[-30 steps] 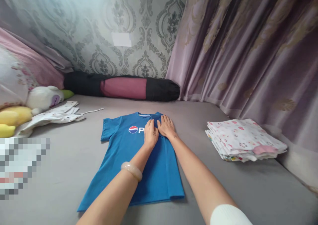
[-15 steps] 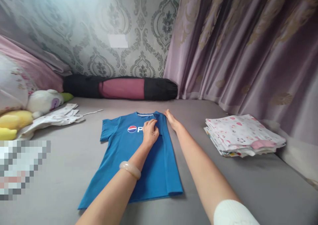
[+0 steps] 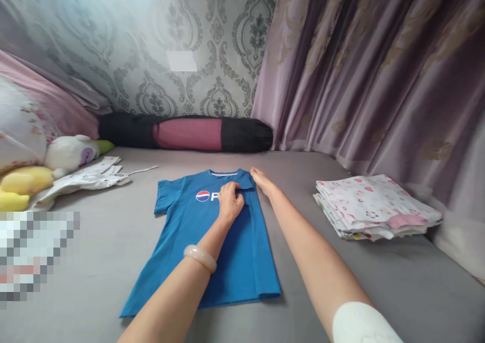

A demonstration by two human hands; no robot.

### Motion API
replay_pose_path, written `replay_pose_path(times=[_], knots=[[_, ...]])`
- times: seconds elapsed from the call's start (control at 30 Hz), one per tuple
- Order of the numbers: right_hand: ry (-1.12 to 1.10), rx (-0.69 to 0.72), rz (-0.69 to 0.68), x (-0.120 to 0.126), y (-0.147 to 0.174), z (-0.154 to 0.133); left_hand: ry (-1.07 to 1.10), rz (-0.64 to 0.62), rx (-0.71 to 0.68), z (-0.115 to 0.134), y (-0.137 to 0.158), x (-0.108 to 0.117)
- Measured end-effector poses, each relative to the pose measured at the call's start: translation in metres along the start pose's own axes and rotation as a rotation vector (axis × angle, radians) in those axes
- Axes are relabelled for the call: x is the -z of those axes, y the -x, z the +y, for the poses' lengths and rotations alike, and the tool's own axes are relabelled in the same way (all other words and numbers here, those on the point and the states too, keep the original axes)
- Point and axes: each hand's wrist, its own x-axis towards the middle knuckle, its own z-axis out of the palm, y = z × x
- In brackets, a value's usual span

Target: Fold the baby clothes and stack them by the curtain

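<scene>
A blue T-shirt [image 3: 197,237] with a round red, white and blue logo lies front up on the bed. Its left sleeve is spread out, while the right side is folded inward in a long strip, sleeve included. My left hand [image 3: 231,201], a pale bangle on its wrist, has curled fingers closed on the folded sleeve by the chest print, covering most of the lettering. Along the fold at the right shoulder lies my right hand [image 3: 262,181], open, fingers stretched out and touching the shirt's edge.
A stack of folded printed cloths [image 3: 375,206] sits to the right. At the left are a white spotted garment [image 3: 83,181], a white plush toy [image 3: 70,153] and a yellow plush [image 3: 28,181]. A long black and maroon bolster [image 3: 189,133] runs along the wall beside the curtain [image 3: 322,70].
The folded sleeve's edge by my left fingers now reaches a little further right. Both hands stay nearly in place, and the view has shifted slightly.
</scene>
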Motion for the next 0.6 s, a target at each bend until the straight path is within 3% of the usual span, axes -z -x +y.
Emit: replay_pose_path(times=[0.23,0.4,0.6], knots=[[0.174,0.05,-0.063,-0.026,0.025,-0.028,0.161,0.221,0.207,-0.016,-0.005,-0.001],[0.325,0.004,-0.05,-0.045,0.039,-0.034,0.235,0.201,0.274,-0.018,-0.007,-0.001],[0.363,0.008,0.004,-0.048,0.042,-0.034,0.244,0.196,0.263,-0.018,-0.006,-0.002]])
